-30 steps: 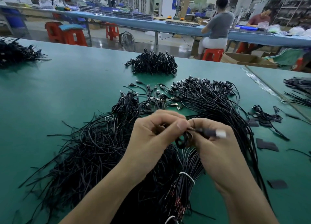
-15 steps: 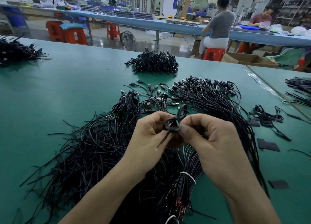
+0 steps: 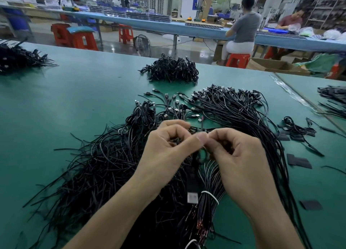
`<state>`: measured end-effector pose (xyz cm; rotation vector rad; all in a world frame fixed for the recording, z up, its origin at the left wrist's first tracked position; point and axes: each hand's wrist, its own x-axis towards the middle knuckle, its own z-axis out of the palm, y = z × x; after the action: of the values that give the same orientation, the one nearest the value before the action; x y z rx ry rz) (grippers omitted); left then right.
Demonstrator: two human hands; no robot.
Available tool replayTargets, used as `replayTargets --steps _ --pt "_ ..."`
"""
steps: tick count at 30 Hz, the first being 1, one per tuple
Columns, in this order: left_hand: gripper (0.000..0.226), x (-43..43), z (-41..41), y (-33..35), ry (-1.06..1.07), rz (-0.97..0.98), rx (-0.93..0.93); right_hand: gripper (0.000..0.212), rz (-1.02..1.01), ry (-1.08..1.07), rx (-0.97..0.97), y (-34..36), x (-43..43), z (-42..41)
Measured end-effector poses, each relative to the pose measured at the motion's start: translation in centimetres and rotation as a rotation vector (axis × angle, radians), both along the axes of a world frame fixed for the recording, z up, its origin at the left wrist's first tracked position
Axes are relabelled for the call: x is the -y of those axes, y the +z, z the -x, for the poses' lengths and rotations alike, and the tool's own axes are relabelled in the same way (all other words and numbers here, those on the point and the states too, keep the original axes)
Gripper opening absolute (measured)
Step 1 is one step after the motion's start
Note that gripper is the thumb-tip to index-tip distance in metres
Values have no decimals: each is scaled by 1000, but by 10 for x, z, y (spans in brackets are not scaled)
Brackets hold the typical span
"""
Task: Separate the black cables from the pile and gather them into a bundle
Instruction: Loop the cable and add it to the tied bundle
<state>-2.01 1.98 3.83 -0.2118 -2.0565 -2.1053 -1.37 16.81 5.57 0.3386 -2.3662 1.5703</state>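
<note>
- My left hand (image 3: 168, 151) and my right hand (image 3: 241, 160) are raised close together over the near middle of the green table (image 3: 74, 99), and their thumb tips touch.
- Both hands have curled fingers. Each pinches the same black cable (image 3: 194, 164) between thumb and forefinger, and a small loop of it shows just under the thumbs.
- The cable's USB plug (image 3: 192, 196) hangs down between my wrists, with its metal end nearest me.
- The loose pile (image 3: 103, 164) of black cables spreads under my left hand and out to the left, with stray ends pointing in all directions.
- Just right of the hanging plug lies a tied bundle (image 3: 207, 209), held by a white tie (image 3: 210, 197). Bare copper-coloured wire ends show at its near end.
- To the right, a fanned sheaf of cables (image 3: 234, 108) runs from beside my right wrist away to the far right. Its plugs are spread along the far edge.
- Beyond that, a separate heap (image 3: 172, 70) sits at the far middle of the table, and another heap (image 3: 16, 57) at the far left.
- On the right side lie a small tangle of cables (image 3: 295, 130) and several flat black pieces (image 3: 299, 162), apart from the main pile.
- Across the aisle, two people sit at a long blue bench (image 3: 187, 29).
</note>
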Motion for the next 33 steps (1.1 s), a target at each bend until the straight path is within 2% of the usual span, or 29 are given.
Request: replayTargets --steps 3,7,11,14,16,20,27,33 --pt "42 0 3 -7 23 114 0 20 35 -52 -36 1 -3 1" --pt "40 -2 3 -9 -44 152 49 19 115 -38 -23 -3 -3 4" --pt "28 -5 0 -6 -170 -25 146 21 273 58 83 -4 2 4" --pt "14 0 1 -1 -189 -213 196 23 333 115 159 -6 2 5" --pt "24 3 1 3 -168 -277 214 25 317 149 192 -8 2 6" --pt "31 3 1 7 -129 -98 173 14 256 192 222 -15 6 8" --pt "24 21 6 9 -172 53 237 16 138 177 282 -25 5 13" --pt "31 29 7 2 -126 293 161 12 111 122 316 -36 10 16"
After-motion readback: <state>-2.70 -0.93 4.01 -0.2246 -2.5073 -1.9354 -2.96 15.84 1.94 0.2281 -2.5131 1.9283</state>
